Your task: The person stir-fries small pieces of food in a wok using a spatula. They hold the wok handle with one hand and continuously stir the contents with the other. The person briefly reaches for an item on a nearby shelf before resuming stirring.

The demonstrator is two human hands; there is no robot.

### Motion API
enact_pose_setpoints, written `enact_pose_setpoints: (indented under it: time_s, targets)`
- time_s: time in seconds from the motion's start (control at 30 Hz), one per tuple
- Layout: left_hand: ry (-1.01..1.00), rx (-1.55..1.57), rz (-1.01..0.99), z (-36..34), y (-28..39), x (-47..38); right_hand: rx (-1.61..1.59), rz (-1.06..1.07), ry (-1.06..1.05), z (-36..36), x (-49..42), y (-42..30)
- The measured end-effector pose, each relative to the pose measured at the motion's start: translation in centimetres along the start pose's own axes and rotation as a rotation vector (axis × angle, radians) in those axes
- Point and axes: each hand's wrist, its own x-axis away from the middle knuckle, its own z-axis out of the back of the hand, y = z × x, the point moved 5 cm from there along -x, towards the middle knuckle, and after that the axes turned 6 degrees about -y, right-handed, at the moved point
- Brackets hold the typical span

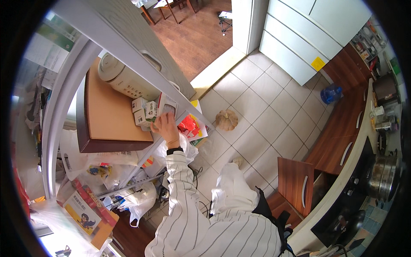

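Observation:
My left hand (pixel 166 128) reaches to a group of small white-and-green boxes (pixel 140 112) at the right end of a brown shelf top (pixel 112 123). Its fingers are bent at the boxes' near side and the lower edge of a white-and-red box (pixel 167 104); whether they grip anything cannot be told. Behind the boxes, a cream kitchen appliance (pixel 130 78) with a rounded lid lies tilted in the view. My right hand is out of view. Below my left hand, a white plastic bag (pixel 189 149) hangs beside the shelf, near red packaging (pixel 189 125).
A pumpkin (pixel 226 120) sits on the tiled floor. One wooden cabinet door (pixel 295 181) stands open under the counter with the black hob (pixel 340 199) and steel pot (pixel 382 178). A blue water bottle (pixel 331 93) is by the cabinets. A carton (pixel 86 215) and bags crowd the lower left.

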Motion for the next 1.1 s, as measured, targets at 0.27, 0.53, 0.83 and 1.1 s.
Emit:
enact_pose_setpoints:
  time_s: [0.27,0.53,0.83,1.1]
  targets:
    - [0.011,0.016,-0.016,0.2,0.2,-0.2,1.791,0.898,0.552,-1.5,1.4,-0.2]
    - [-0.090,0.088,-0.018,-0.2,0.0,0.4,1.550,0.625,0.416,-1.6,-2.4,4.9]
    - [-0.066,0.140,-0.053,-0.2,-0.1,0.5,0.637,0.319,0.152,2.1,-1.7,4.4]
    - [-0.019,0.247,0.092,-0.5,0.3,1.4,0.621,0.141,0.007,3.3,1.7,-2.4]
